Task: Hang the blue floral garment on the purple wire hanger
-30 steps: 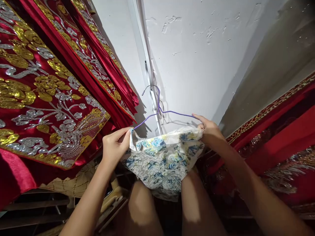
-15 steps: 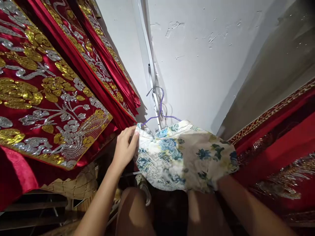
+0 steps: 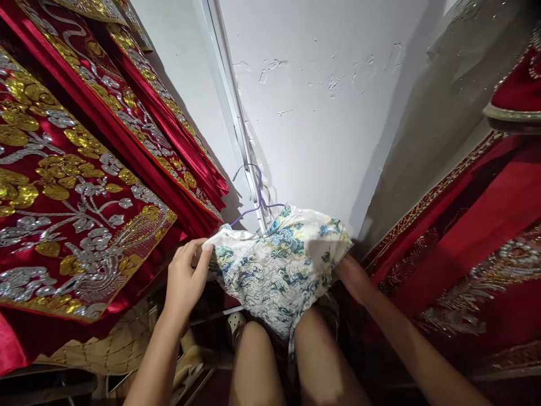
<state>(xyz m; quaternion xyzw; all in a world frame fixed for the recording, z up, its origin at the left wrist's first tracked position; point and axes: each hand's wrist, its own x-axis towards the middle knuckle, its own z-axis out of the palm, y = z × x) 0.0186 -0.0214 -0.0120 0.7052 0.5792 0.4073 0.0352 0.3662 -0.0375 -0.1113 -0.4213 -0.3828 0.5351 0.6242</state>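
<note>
A floral garment [image 3: 274,276] is found in front of the wall [image 3: 316,146], spread between the two hands above the bare knees [image 3: 255,352]. Its upper edge is crossed by a purple hanger [image 3: 261,194], whose sloping arms are lost from sight at the neckline. The hanger's hook is seen against a pale upright rail [image 3: 230,84]; whether it is securely seated cannot be determined.

The grip of the left hand [image 3: 183,279] is closed, the garment's shoulder edge being pinched between thumb and curled fingers. The right hand [image 3: 353,276] is placed at the opposite sleeve, its fingers covered by the fabric; how far its grip is closed, and whether cloth is held in it, cannot be told.

The following risks are noted. The fabric is thin and loosely gathered, so a shoulder could be slipped off the hanger if one side were pulled harder than the other. The neckline could be stretched or a seam strained if a hanger arm were caught inside it. Should the hook be poorly seated, it could be dislodged by a downward tug. The lower cloth, hanging by the knees, could be snagged if they were shifted. On the left, sequinned red drapery [image 3: 84,197] is hung near the hand, and its raised trim could be caught by a wide sideways movement.
</note>
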